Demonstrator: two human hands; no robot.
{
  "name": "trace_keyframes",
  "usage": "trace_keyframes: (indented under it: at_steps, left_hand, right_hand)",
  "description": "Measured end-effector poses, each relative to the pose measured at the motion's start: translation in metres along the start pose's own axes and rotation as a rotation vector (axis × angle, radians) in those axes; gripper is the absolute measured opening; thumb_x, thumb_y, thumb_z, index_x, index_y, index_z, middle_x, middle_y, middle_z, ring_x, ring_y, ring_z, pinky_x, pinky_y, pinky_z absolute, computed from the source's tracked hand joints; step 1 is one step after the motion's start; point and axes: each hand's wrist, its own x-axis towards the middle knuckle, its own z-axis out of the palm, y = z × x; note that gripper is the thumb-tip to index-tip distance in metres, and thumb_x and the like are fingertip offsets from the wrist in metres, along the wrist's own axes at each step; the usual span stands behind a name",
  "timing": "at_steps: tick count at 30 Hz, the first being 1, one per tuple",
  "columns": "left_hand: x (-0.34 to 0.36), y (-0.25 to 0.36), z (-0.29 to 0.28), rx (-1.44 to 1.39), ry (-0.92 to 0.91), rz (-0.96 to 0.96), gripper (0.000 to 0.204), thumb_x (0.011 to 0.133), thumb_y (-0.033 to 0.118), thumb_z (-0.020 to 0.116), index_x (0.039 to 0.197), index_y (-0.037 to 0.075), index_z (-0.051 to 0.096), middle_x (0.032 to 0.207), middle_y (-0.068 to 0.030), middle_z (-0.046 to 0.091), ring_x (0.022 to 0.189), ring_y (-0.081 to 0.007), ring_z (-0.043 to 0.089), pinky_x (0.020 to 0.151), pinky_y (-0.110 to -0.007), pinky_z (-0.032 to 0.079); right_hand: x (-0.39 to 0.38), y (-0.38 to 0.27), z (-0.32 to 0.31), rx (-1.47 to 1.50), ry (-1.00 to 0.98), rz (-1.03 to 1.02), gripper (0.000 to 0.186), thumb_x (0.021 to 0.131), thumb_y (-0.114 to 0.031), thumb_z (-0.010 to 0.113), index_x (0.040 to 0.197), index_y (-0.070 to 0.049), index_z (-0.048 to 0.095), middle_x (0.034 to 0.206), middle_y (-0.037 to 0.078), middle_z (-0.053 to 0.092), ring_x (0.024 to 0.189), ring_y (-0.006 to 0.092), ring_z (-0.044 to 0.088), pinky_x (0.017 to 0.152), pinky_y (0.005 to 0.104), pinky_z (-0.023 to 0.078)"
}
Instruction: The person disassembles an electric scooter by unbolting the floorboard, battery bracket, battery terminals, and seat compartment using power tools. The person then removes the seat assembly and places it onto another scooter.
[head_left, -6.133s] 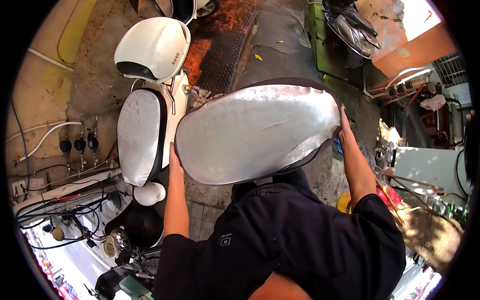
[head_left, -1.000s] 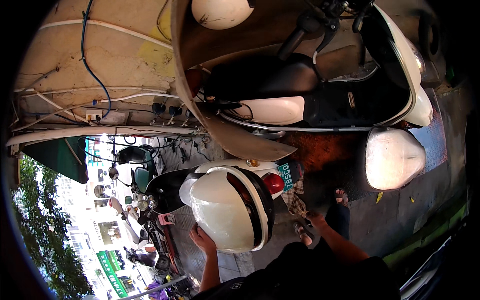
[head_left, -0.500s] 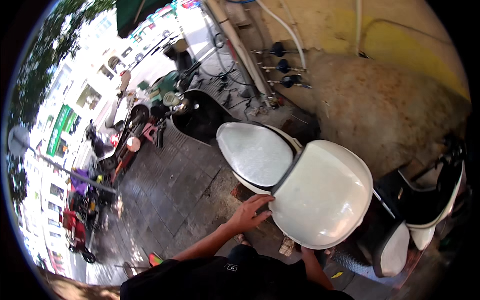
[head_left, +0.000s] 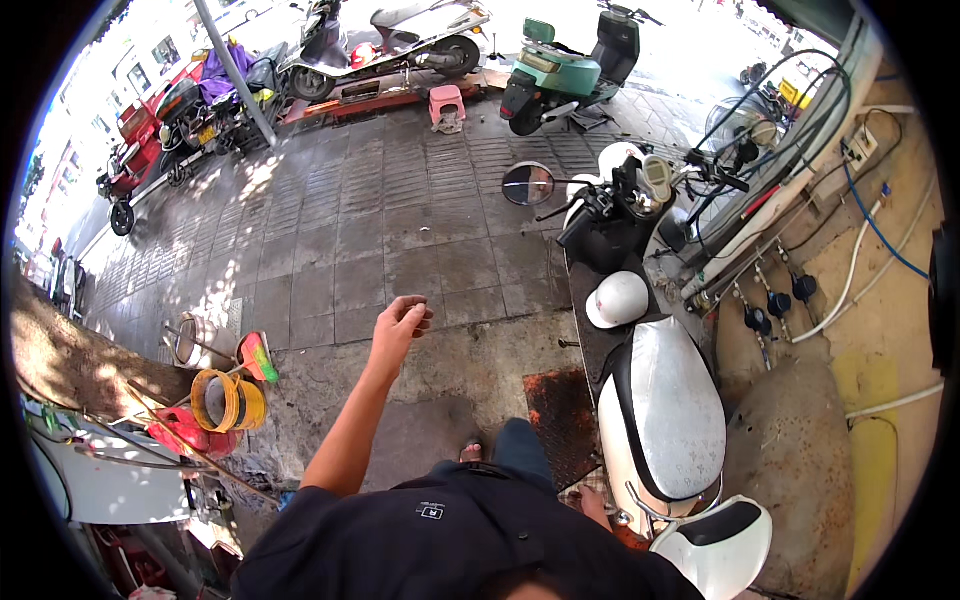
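Over the pavement in front of me, my left hand is raised with loosely curled fingers and holds nothing I can see. Down by my right side, my right hand grips what looks like a checked cloth; my clothing and the scooter partly hide it. Beside that hand stands a cream scooter with a silver-covered seat. A white helmet sits on its footboard. Behind the seat is a white rear box with a black pad.
Yellow buckets, a broom and a red basin stand at the left by a tree trunk. Ahead are a green scooter and a pink stool. Valves and hoses line the right wall.
My view has turned left, from the rear box towards the street. My left hand has come off the box's edge and now hangs in the air over the pavement.
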Motion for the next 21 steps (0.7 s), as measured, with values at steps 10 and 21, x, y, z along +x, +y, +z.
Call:
trace_keyframes:
  at_steps: [10, 21]
  left_hand:
    - [0.189, -0.03, -0.118, 0.332, -0.25, 0.087, 0.044, 0.09, 0.021, 0.06, 0.13, 0.007, 0.051, 0.106, -0.0118, 0.067, 0.092, -0.0185, 0.064, 0.08, -0.033, 0.051]
    - [0.252, -0.232, -0.291, 0.004, 0.561, -1.06, 0.024, 0.085, 0.03, 0.056, 0.095, 0.009, 0.062, 0.083, -0.0144, 0.062, 0.074, -0.0318, 0.062, 0.064, -0.048, 0.051]
  right_hand:
    - [0.057, -0.189, 0.198, -0.532, -0.067, 0.067, 0.02, 0.09, -0.013, 0.058, 0.103, 0.002, 0.057, 0.088, 0.015, 0.063, 0.069, 0.0218, 0.062, 0.06, 0.0375, 0.05]
    - [0.132, -0.302, 0.283, 0.026, -0.045, 0.065, 0.01, 0.089, -0.014, 0.059, 0.095, -0.006, 0.063, 0.066, 0.004, 0.056, 0.051, 0.0153, 0.051, 0.039, 0.0328, 0.033]
